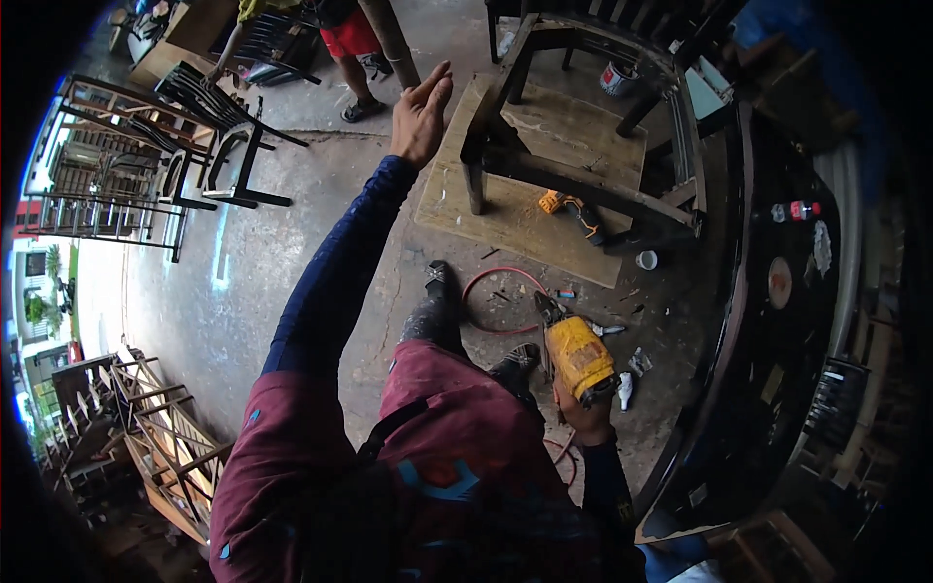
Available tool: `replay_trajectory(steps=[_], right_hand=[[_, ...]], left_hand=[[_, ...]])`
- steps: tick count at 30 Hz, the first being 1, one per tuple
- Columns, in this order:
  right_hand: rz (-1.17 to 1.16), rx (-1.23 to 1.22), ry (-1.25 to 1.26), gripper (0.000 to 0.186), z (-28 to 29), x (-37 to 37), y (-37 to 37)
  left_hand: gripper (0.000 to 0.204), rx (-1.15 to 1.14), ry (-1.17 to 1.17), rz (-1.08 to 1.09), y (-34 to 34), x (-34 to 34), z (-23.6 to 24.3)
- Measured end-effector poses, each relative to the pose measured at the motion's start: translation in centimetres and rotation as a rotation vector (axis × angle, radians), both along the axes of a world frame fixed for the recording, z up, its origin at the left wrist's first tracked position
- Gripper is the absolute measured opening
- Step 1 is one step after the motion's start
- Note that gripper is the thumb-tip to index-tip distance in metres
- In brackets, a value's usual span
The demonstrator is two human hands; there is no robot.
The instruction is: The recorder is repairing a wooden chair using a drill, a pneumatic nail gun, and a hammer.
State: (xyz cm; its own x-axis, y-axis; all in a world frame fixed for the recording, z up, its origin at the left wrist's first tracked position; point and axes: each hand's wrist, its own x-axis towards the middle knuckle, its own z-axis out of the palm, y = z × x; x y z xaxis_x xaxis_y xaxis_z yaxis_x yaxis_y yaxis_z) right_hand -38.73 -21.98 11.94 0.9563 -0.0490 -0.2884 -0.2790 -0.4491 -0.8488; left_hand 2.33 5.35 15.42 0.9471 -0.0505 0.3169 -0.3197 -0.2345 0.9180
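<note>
My left hand (420, 124) is stretched out ahead at the end of a dark blue sleeve, its fingers extended and holding nothing. It is closest to the corner of a dark wooden chair frame (573, 175), but I cannot tell whether they touch. Down by my right leg, my right hand (585, 418) grips a worn yellow power tool (578, 352) with a dark metal front end. Its handle is mostly hidden behind the body. The chair frame stands on a plywood sheet (442, 199), with an orange and black cordless drill (575, 214) lying beneath it.
A red hose (471, 282) curls over the floor by my feet, near a white bottle (625, 391) and a small cup (646, 259). A long black table (748, 389) runs along the right. Dark chairs (233, 146) stand at left; another person (355, 49) is beyond.
</note>
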Motion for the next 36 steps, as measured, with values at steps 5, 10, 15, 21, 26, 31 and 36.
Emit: replay_trajectory(steps=[5, 10, 15, 21, 26, 31, 36], right_hand=[[0.022, -0.221, -0.137, 0.024, 1.8, 2.1, -0.2], [-0.198, -0.070, 0.144, 0.035, 0.7, 3.9, 0.9], [-0.280, -0.191, 0.195, 0.043, -3.8, 0.0, -0.9], [-0.184, -0.136, 0.419, 0.038, 0.6, 7.6, 4.3], [-0.110, -0.193, 0.285, 0.050, -1.6, 8.9, 5.7], [-0.225, -0.119, 0.530, 0.061, -0.6, 11.4, 7.1], [-0.253, 0.094, 0.414, 0.056, -2.6, 11.7, 7.9]], left_hand=[[0.089, 0.219, 0.335, -0.194, 3.9, -6.2, -8.8], [0.118, 0.200, 0.192, -0.297, -0.2, -8.6, -9.7], [0.116, 0.086, 0.115, -0.244, -1.6, -6.8, -10.6], [0.118, 0.103, 0.160, -0.388, -0.6, -5.6, -10.6], [0.118, 0.188, 0.179, -0.475, 0.8, -4.3, -10.0], [0.105, 0.210, 0.241, -0.550, 3.8, -3.8, -9.8], [0.075, 0.558, 0.618, -0.604, 13.7, -5.4, -20.1]])
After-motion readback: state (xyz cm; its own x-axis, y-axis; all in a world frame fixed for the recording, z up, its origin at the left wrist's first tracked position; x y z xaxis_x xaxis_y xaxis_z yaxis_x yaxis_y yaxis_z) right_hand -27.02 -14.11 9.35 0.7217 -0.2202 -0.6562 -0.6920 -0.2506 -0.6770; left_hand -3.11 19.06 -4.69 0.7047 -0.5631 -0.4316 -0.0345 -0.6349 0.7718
